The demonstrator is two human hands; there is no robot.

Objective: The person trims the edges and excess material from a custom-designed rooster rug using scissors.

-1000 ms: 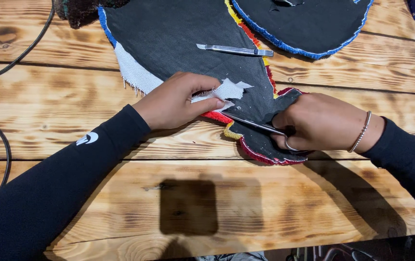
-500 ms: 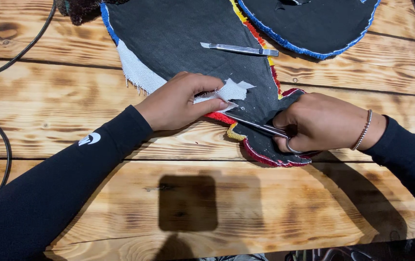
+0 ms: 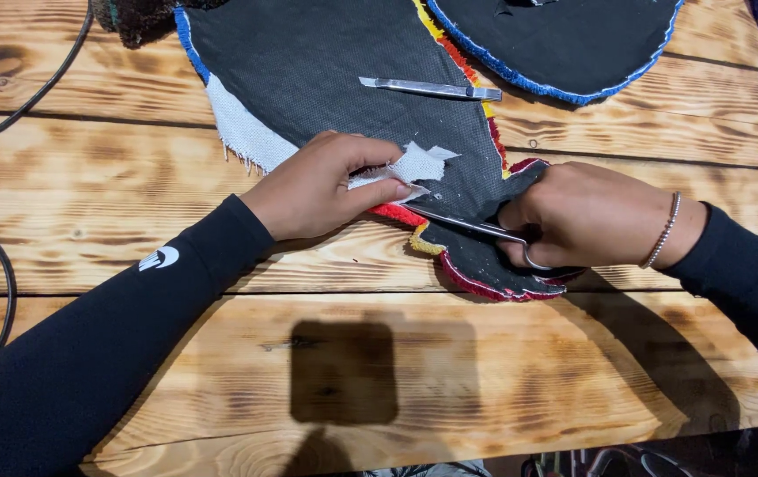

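Note:
A tufted rug piece (image 3: 326, 79) lies face down, its black backing up, with red, yellow and blue pile at its edges. My left hand (image 3: 322, 185) pinches a strip of white cloth (image 3: 414, 165) pulled up off the rug's edge. My right hand (image 3: 587, 216) grips metal scissors (image 3: 458, 223), blades pointing left toward the white strip and the red edge beneath it. A bead bracelet sits on my right wrist.
A metal tool (image 3: 432, 88) lies on the black backing further back. A second black-backed rug piece with a blue edge (image 3: 564, 44) is at the top right. Black cables (image 3: 8, 106) cross the wooden table (image 3: 132, 159) at the left.
Both hands stay at the rug's lower edge; the scissors and white strip have barely shifted. The view has moved slightly.

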